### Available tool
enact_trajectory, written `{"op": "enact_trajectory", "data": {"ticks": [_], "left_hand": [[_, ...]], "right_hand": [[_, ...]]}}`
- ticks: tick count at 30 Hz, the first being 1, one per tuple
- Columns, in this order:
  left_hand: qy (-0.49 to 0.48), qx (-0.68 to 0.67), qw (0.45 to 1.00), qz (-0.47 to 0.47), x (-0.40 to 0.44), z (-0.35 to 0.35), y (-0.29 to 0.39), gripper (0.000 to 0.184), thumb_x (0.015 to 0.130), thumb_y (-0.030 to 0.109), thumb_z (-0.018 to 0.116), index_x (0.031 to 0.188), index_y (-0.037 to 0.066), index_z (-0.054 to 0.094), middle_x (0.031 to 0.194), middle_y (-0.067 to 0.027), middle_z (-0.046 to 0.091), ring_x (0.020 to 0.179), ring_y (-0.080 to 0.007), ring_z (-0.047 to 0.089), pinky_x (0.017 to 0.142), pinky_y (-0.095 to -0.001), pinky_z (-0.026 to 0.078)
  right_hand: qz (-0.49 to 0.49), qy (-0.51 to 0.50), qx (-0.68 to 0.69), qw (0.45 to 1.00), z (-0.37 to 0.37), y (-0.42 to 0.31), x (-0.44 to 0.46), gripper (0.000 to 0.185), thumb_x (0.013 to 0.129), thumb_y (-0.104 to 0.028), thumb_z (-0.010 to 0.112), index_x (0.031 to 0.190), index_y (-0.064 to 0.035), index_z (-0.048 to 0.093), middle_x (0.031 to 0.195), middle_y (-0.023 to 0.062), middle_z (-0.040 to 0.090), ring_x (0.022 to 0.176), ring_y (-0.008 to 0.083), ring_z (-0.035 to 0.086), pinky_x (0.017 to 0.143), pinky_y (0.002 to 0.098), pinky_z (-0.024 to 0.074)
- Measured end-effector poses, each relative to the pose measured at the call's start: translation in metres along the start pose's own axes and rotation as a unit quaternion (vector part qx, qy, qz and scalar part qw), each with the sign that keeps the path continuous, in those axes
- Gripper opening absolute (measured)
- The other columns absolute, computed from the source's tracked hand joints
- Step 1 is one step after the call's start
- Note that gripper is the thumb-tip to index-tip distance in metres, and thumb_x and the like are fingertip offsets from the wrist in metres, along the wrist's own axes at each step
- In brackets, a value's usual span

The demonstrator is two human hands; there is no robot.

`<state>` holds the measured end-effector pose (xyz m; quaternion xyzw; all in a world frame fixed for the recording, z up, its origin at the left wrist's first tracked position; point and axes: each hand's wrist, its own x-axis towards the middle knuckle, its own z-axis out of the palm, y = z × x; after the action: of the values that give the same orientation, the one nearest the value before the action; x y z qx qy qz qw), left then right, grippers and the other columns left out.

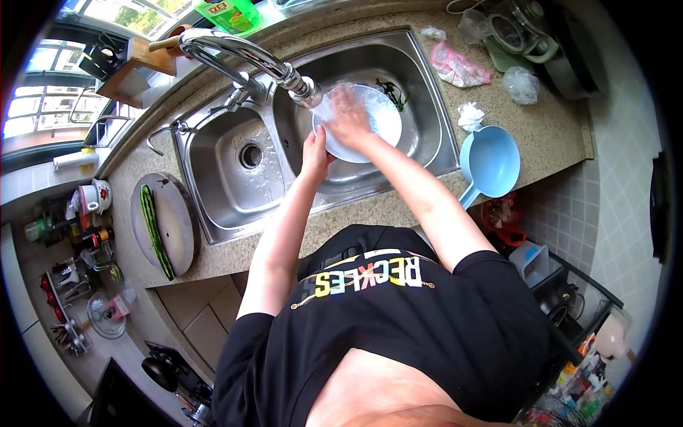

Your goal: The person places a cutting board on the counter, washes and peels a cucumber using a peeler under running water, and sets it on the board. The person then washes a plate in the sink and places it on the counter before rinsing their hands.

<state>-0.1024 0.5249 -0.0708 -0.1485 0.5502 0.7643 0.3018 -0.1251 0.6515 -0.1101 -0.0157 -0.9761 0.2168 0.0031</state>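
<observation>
My left hand (315,153) grips the near left rim of a white dish (384,119), its thumb on the rim. The dish is tilted over the right basin of a steel double sink (420,146). Inside the dish lies my right hand (347,117), wet and smeared by motion, so its fingers are unclear. A chrome tap (304,91) hangs its spout just above the dish's left side. Dark green scraps (390,95) rest in the basin behind the dish, partly hidden by it.
To the left, a round chopping board (183,228) bears a long green gourd (153,231). Right of the sink sit a light-blue ladle (491,164), crumpled white tissue (470,116) and a pink-white cloth (459,65). A green detergent bottle (229,14) stands behind the tap.
</observation>
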Motion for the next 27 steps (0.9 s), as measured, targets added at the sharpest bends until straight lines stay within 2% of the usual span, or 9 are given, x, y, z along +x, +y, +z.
{"op": "enact_trajectory", "data": {"ticks": [3, 6, 8, 9, 10, 15, 18, 24, 27], "left_hand": [[0.032, -0.011, 0.999, 0.003, 0.003, -0.004, 0.000, 0.044, 0.092, 0.044, 0.041, 0.110, 0.005, 0.048, 0.101, -0.0075, 0.057, 0.087, -0.0179, 0.059, 0.067, -0.0343, 0.053], [0.106, -0.012, 0.994, 0.038, 0.015, -0.028, 0.000, 0.043, 0.092, 0.046, 0.040, 0.102, 0.006, 0.050, 0.089, -0.0069, 0.060, 0.077, -0.0161, 0.061, 0.054, -0.0300, 0.051], [0.090, -0.043, 0.987, 0.124, 0.021, -0.039, 0.000, 0.041, 0.092, 0.044, 0.040, 0.103, 0.006, 0.050, 0.089, -0.0070, 0.060, 0.076, -0.0144, 0.061, 0.054, -0.0288, 0.051], [0.114, -0.007, 0.991, 0.067, 0.008, -0.037, 0.012, 0.042, 0.094, 0.040, 0.038, 0.108, 0.001, 0.048, 0.097, -0.0104, 0.058, 0.086, -0.0188, 0.060, 0.069, -0.0319, 0.050], [0.114, -0.007, 0.991, 0.067, 0.006, -0.036, 0.014, 0.042, 0.094, 0.040, 0.038, 0.108, 0.001, 0.048, 0.097, -0.0104, 0.058, 0.086, -0.0188, 0.060, 0.069, -0.0319, 0.050], [0.085, 0.013, 0.995, 0.050, -0.003, -0.011, 0.007, 0.040, 0.094, 0.038, 0.038, 0.111, 0.003, 0.046, 0.100, -0.0084, 0.058, 0.084, -0.0175, 0.060, 0.064, -0.0316, 0.053], [0.090, -0.001, 0.995, 0.043, -0.008, 0.006, 0.006, 0.038, 0.094, 0.039, 0.038, 0.110, 0.006, 0.048, 0.096, -0.0049, 0.059, 0.080, -0.0143, 0.060, 0.064, -0.0318, 0.053], [0.041, 0.029, 0.997, 0.055, -0.005, -0.004, 0.011, 0.037, 0.094, 0.039, 0.038, 0.109, 0.007, 0.048, 0.094, -0.0040, 0.058, 0.079, -0.0128, 0.059, 0.061, -0.0300, 0.053], [0.044, 0.040, 0.996, 0.062, 0.000, -0.007, 0.009, 0.037, 0.094, 0.040, 0.038, 0.109, 0.008, 0.049, 0.093, -0.0031, 0.058, 0.077, -0.0116, 0.059, 0.058, -0.0277, 0.052]], "right_hand": [[-0.081, -0.195, 0.209, 0.955, -0.045, -0.034, 0.001, 0.060, 0.090, -0.039, 0.037, 0.139, -0.0083, 0.022, 0.144, 0.0156, 0.021, 0.133, 0.0307, 0.020, 0.107, 0.0489, 0.0107], [-0.236, -0.246, 0.346, 0.874, -0.035, -0.021, -0.024, 0.051, 0.091, -0.032, 0.037, 0.136, -0.0105, 0.028, 0.134, 0.0137, 0.039, 0.123, 0.0326, 0.037, 0.103, 0.0483, 0.0246], [-0.242, -0.279, 0.255, 0.893, -0.035, 0.015, -0.036, 0.051, 0.091, -0.033, 0.037, 0.136, -0.0100, 0.029, 0.135, 0.0129, 0.038, 0.124, 0.0313, 0.036, 0.103, 0.0488, 0.0243], [-0.247, -0.306, 0.162, 0.905, -0.033, 0.024, -0.039, 0.051, 0.092, -0.033, 0.037, 0.136, -0.0096, 0.029, 0.136, 0.0122, 0.036, 0.125, 0.0299, 0.035, 0.103, 0.0493, 0.0239], [-0.070, -0.369, 0.069, 0.924, -0.074, 0.011, -0.034, 0.054, 0.091, -0.038, 0.039, 0.135, -0.0078, 0.031, 0.140, 0.0096, 0.031, 0.129, 0.0252, 0.029, 0.105, 0.0511, 0.0177], [-0.046, -0.101, -0.197, 0.974, -0.032, 0.037, -0.019, 0.059, 0.089, -0.042, 0.038, 0.136, -0.0066, 0.029, 0.143, 0.0135, 0.024, 0.133, 0.0241, 0.020, 0.108, 0.0488, 0.0019], [0.007, 0.019, -0.090, 0.996, -0.009, 0.022, -0.001, 0.061, 0.089, -0.040, 0.037, 0.138, -0.0075, 0.023, 0.145, 0.0157, 0.017, 0.135, 0.0273, 0.014, 0.108, 0.0478, -0.0008], [-0.009, -0.041, 0.029, 0.999, -0.018, -0.017, -0.004, 0.061, 0.090, -0.041, 0.033, 0.141, -0.0121, 0.017, 0.146, 0.0103, 0.016, 0.134, 0.0307, 0.015, 0.103, 0.0608, 0.0034], [-0.111, -0.098, 0.045, 0.988, -0.012, -0.022, -0.012, 0.055, 0.091, -0.043, 0.030, 0.135, -0.0116, 0.033, 0.146, 0.0084, 0.018, 0.135, 0.0251, 0.014, 0.102, 0.0632, 0.0013]]}}
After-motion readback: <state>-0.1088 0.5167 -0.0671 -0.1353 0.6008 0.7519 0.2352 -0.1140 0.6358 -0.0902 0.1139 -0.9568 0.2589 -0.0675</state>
